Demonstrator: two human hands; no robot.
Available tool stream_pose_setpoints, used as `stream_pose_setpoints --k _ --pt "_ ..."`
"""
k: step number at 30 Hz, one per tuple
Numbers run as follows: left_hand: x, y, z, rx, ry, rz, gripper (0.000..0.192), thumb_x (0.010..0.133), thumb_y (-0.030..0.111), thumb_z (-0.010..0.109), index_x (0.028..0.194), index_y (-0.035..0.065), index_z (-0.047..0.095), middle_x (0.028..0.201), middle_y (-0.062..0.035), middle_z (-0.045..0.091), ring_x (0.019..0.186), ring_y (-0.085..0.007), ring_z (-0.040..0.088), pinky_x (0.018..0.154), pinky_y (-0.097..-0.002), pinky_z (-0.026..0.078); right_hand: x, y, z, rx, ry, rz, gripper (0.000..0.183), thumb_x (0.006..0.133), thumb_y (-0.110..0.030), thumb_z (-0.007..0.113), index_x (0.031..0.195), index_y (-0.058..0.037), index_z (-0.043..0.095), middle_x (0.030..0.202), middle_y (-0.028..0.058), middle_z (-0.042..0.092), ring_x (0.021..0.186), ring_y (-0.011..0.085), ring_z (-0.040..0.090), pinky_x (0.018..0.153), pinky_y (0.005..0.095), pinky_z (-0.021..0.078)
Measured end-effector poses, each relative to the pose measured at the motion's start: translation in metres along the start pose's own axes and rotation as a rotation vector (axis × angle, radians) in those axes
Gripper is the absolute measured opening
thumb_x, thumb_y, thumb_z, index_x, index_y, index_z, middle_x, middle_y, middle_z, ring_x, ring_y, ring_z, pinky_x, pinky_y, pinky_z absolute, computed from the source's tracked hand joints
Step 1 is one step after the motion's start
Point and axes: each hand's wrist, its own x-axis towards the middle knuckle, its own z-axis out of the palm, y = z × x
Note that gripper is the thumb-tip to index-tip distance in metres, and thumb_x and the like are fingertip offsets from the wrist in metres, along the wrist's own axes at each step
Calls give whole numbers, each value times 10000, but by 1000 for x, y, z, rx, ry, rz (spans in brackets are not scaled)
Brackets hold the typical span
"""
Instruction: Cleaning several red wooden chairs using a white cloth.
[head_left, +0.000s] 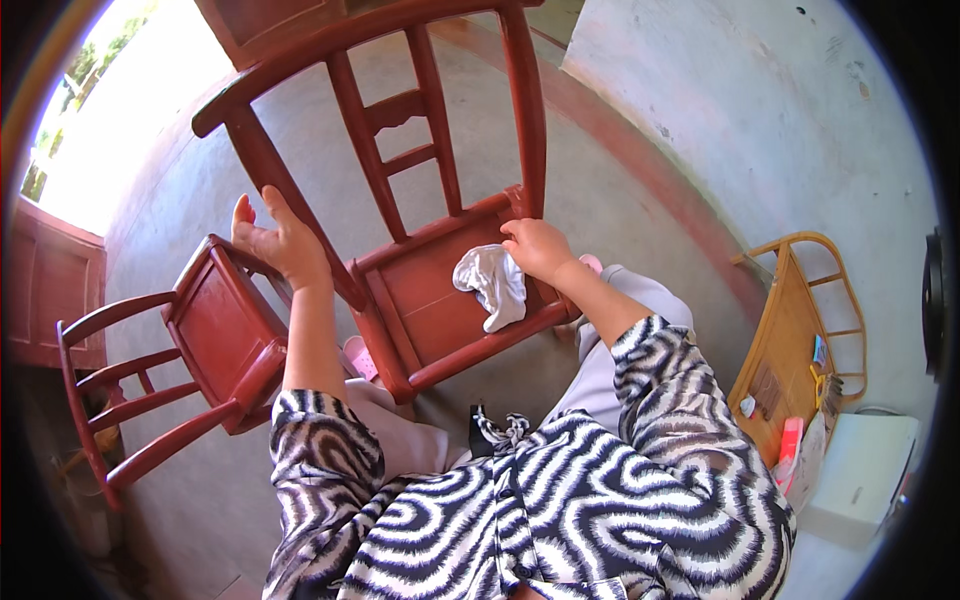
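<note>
Before me stands a red wooden chair (450, 289) with its seat close to my knees and its slatted back rising on the far side. A crumpled white cloth (495, 281) lies over the right part of the seat. My right hand (536, 247) is at the cloth's upper right edge, fingers bent near the foot of the right back post; its grip on the cloth is partly hidden. Beside the left back post is my left hand (281, 240), its fingers raised and apart, holding nothing.
A smaller red wooden chair (225, 330) stands close on the left. On the right, a bamboo or wooden bench (787, 330) with small items sits along the pale wall (735, 97), near a white box-like object (859, 465). Red door panels (60, 281) are at far left.
</note>
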Motion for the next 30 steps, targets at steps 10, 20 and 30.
stream_pose_setpoints --k 10,20,30 --pt "-130 22 -12 -105 -1196 -2 139 716 91 694 821 42 617 865 -116 556 818 -287 558 710 -344 479 19 -5 -1 -264 -338 51 137 710 -83 575 812 -27 648 872 148 649 825 331 610 765 388 486" --pt "-132 3 0 -278 -1196 -145 308 766 112 666 1046 30 570 967 -123 596 947 -226 563 846 -342 440 29 -43 -47 983 -652 62 121 798 -133 632 873 -41 615 825 2 614 794 100 570 717 260 471" --pt "-85 42 -16 -611 -1355 -706 114 872 134 599 890 21 612 790 12 597 710 -60 519 652 -207 415 32 -35 -55 998 -501 37 93 799 -91 624 879 -45 618 804 -4 603 787 85 553 744 233 438"
